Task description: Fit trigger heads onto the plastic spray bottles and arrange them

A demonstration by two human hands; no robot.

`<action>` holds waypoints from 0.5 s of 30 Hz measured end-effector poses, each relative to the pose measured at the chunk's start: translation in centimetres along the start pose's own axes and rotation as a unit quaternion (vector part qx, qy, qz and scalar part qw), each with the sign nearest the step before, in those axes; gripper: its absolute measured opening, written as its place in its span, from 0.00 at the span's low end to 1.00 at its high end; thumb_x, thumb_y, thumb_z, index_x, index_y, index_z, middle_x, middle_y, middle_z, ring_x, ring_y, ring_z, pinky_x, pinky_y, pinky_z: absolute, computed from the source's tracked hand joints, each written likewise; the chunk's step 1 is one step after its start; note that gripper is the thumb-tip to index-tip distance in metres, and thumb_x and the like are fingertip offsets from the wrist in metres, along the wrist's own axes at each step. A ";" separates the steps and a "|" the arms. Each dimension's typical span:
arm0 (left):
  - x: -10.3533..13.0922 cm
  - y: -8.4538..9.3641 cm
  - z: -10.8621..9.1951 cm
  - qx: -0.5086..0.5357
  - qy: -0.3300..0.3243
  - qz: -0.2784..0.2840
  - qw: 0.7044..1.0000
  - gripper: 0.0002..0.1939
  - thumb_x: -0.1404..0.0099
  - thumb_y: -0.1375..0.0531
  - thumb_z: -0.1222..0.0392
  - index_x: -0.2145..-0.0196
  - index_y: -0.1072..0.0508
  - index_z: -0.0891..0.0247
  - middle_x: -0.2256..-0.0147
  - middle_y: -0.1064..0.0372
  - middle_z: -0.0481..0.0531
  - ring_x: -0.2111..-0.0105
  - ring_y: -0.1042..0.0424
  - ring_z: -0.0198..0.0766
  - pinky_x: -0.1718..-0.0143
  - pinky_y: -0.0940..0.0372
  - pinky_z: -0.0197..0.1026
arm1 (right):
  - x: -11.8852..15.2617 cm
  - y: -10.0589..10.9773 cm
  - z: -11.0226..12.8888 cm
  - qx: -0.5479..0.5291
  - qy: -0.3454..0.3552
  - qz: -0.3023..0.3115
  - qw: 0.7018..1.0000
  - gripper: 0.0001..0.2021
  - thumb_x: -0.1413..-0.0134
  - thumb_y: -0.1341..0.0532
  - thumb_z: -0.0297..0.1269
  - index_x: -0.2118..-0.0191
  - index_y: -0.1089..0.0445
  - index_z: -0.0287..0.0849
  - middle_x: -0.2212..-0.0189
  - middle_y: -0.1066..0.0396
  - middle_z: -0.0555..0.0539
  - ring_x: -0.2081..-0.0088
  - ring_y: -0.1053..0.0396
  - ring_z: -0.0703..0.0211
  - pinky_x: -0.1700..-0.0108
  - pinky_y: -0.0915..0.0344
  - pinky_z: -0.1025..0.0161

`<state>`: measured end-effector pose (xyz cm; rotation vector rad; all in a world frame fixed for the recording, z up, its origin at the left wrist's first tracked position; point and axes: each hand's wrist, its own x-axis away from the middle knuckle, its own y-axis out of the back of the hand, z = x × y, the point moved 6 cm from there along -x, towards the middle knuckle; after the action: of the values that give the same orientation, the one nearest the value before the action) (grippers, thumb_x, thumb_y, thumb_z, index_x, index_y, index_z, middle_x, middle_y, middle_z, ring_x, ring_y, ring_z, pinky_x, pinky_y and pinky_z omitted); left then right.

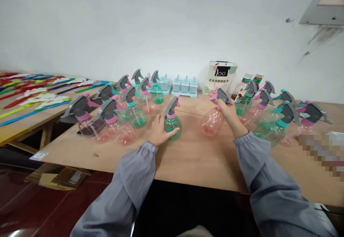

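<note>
A green spray bottle [176, 123] with a pink collar and grey trigger head stands mid-table. My left hand [159, 131] is around its left side, thumb across the front and fingers beside and partly behind it. To the right, a clear pink spray bottle [212, 122] is slightly tilted. My right hand [228, 113] is closed around its neck, just under the grey and pink head; some fingers are hidden. More spray bottles stand in a left group [137, 117] and a right group [272, 131], in pink and green.
Along the wall stand light blue popsicle moulds [185, 86], a printed box [219, 77] and two labelled bottles [245, 81]. Colourful flat strips [40, 99] cover a table at left. A blurred patch [322, 151] lies at right. Cardboard [60, 178] sits below the table [188, 161].
</note>
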<state>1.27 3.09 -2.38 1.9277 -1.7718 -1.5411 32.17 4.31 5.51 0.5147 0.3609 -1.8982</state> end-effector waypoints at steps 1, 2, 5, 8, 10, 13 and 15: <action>0.0 0.0 0.1 0.000 -0.002 -0.002 1.000 0.36 0.43 0.36 0.35 0.46 0.37 0.61 0.53 0.35 0.59 0.48 0.31 0.55 0.46 0.35 0.56 | -0.6 1.1 -0.3 0.037 0.025 -0.034 0.998 0.09 0.58 0.35 0.40 0.67 0.27 0.46 0.71 0.26 0.51 0.62 0.27 0.54 0.59 0.30 0.57; 0.0 -0.1 0.1 0.000 -0.004 -0.004 1.000 0.36 0.44 0.36 0.35 0.46 0.37 0.60 0.53 0.35 0.58 0.48 0.31 0.55 0.46 0.35 0.56 | -1.0 2.1 -0.7 0.066 0.044 -0.061 0.995 0.08 0.56 0.35 0.42 0.68 0.27 0.45 0.74 0.28 0.51 0.65 0.29 0.56 0.60 0.30 0.57; 0.0 -0.2 0.3 0.004 -0.009 -0.013 1.000 0.37 0.44 0.35 0.35 0.45 0.36 0.60 0.54 0.36 0.58 0.49 0.31 0.55 0.48 0.34 0.55 | -1.9 4.1 -1.8 0.112 0.079 -0.114 0.984 0.10 0.53 0.36 0.44 0.69 0.28 0.44 0.75 0.31 0.52 0.69 0.33 0.58 0.61 0.31 0.56; 0.0 -0.2 0.3 0.008 -0.014 -0.024 1.000 0.37 0.44 0.35 0.35 0.45 0.36 0.60 0.55 0.36 0.57 0.50 0.30 0.54 0.48 0.34 0.55 | -2.1 4.9 -2.5 0.124 0.091 -0.141 0.978 0.11 0.52 0.36 0.45 0.68 0.28 0.42 0.73 0.31 0.50 0.67 0.33 0.57 0.59 0.32 0.56; 0.0 -0.3 0.4 0.007 -0.012 -0.024 1.000 0.37 0.45 0.35 0.36 0.45 0.36 0.61 0.55 0.36 0.57 0.50 0.30 0.54 0.48 0.34 0.55 | -1.8 5.0 -3.1 0.136 0.095 -0.142 0.976 0.12 0.51 0.36 0.45 0.65 0.28 0.41 0.71 0.30 0.49 0.66 0.32 0.56 0.56 0.32 0.55; 0.0 -0.3 0.4 0.003 -0.007 -0.018 1.000 0.38 0.45 0.35 0.35 0.45 0.36 0.61 0.54 0.36 0.58 0.49 0.31 0.55 0.47 0.34 0.56 | -0.6 4.7 -4.6 0.178 0.098 -0.129 0.971 0.17 0.50 0.36 0.45 0.56 0.29 0.41 0.64 0.27 0.45 0.60 0.30 0.53 0.49 0.34 0.51; 0.1 -0.3 0.4 0.001 -0.008 -0.018 1.000 0.38 0.45 0.35 0.35 0.45 0.36 0.61 0.54 0.36 0.58 0.49 0.31 0.56 0.47 0.34 0.57 | 0.6 4.5 -6.1 0.219 0.103 -0.113 0.964 0.25 0.51 0.35 0.46 0.48 0.33 0.41 0.54 0.29 0.40 0.52 0.31 0.50 0.44 0.37 0.47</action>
<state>1.20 3.37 -2.83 1.9648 -1.7548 -1.5703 37.23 5.04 -0.05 1.0079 0.1337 -2.1618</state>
